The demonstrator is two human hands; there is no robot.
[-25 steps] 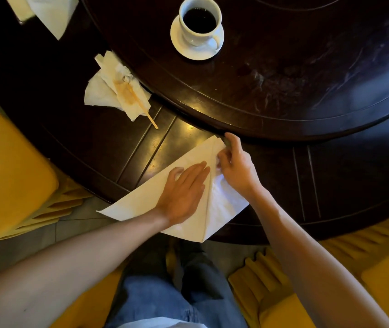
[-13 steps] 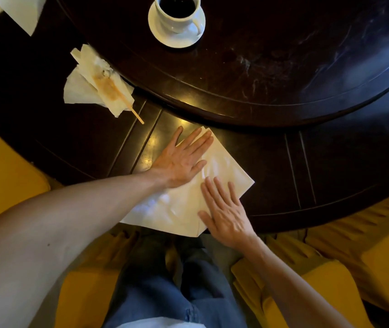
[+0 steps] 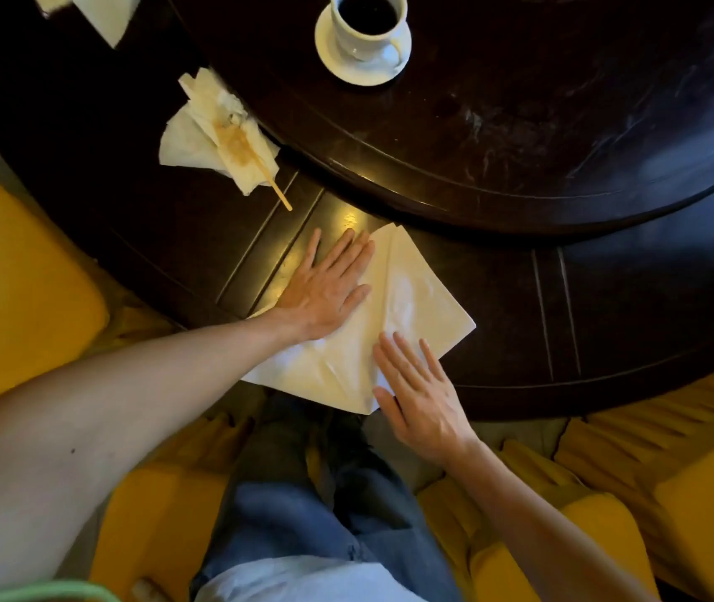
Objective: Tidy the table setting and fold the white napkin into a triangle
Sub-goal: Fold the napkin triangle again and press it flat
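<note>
At the near edge of a dark wooden bench (image 3: 173,236), a seated person presses both hands flat on a folded white napkin (image 3: 416,306). Left hand (image 3: 325,293) lies palm down with fingers spread and extended, its palm on the napkin's left side and its fingertips reaching onto bare wood. Right hand (image 3: 420,393) is likewise open and flat, fingers together and pointing away from the person, resting on the napkin's lower right part near its nearest corner. Neither hand grips anything. The napkin lies as a roughly four-sided folded shape with creases running through it, one point aimed toward the raised round turntable (image 3: 520,136) at the bench's centre and its near corner overhanging the bench edge above the person's blue jeans (image 3: 303,514). Farther left, a crumpled, brown-stained paper napkin (image 3: 216,136) sits on the bench with a wooden stirrer (image 3: 275,191) poking out from under it. On the turntable stands a white cup of black coffee (image 3: 368,23) on a white saucer (image 3: 329,58). Another white napkin (image 3: 107,13) shows at the top left corner. Yellow-covered chairs (image 3: 16,288) flank the person.
</note>
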